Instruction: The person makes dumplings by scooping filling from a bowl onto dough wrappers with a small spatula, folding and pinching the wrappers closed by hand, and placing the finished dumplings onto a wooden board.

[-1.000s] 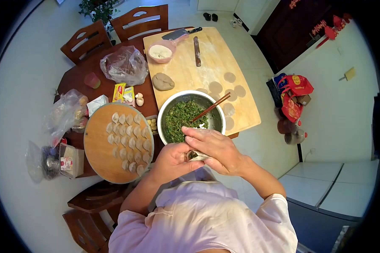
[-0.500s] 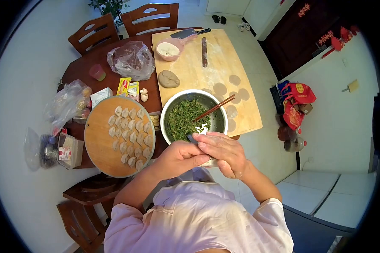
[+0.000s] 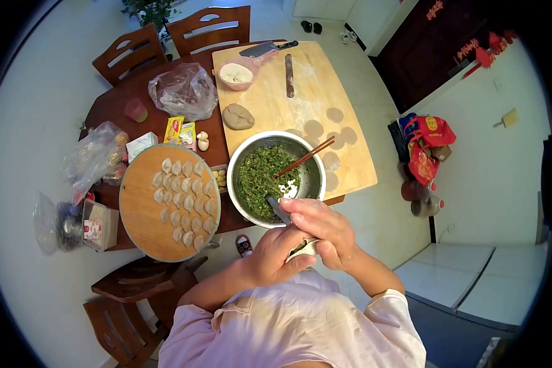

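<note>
The left hand (image 3: pixel 275 253) pinches a floury dough wrapper (image 3: pixel 310 249) between thumb and curled fingers, green filling (image 3: pixel 298 248) showing at its opening, just beside the steel bowl (image 3: pixel 232 187). The right hand (image 3: pixel 325 228) lies over it, fingers together and thumb end near the wrapper; whether it grips cannot be told. Folding well likely calls for light, even pressure, the filling kept off the dough's edge and the wrapper supported from beneath. Pressing too hard could split it.

Overlapping fingers hide the far edge of the wrapper. A dark, flat utensil (image 3: pixel 276 208) reaches over the bowl from beneath the fingers; its other end is hidden, so which hand holds it is unclear.
</note>
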Available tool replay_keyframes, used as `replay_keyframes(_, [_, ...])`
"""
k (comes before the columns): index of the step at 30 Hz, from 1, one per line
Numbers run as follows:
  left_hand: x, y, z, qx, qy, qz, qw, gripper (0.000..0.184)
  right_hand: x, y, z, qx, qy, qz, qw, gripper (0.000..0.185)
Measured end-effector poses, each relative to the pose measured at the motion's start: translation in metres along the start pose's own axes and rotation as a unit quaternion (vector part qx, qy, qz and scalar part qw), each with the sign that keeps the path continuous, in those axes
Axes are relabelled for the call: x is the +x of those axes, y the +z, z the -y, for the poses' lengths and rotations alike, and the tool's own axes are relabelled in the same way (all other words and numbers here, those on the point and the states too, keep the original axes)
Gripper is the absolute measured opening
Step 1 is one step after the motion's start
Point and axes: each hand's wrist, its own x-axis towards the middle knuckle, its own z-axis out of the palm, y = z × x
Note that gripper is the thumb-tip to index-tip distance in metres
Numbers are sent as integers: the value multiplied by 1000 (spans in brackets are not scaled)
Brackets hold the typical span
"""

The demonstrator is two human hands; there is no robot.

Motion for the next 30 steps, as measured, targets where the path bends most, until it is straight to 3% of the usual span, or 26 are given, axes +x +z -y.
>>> replay_keyframes(10, [0,5,-6,59,17,-43,997,27,-3,-4,3,-117,-26,36,992,41])
replay_keyframes(14, [-1,7,3,97,0,-46,994,32,-8,2,-4,-70,16,-2,997,41])
replay_keyframes(18, [2,2,0,-198,-143,8,970,52,-14,6,-10,55,92,-56,993,43])
replay_keyframes(21, [-3,10,15,-126,-72,-48,988,43,-18,13,-11,110,113,-59,986,44])
replay_keyframes(24, [-6,2,12,-120,-120,-56,984,30,-20,20,-19,106,113,-49,987,42])
replay_keyframes(30, [-21,-2,16,-194,-199,-106,955,29,-19,35,-24,56,150,-33,987,41])
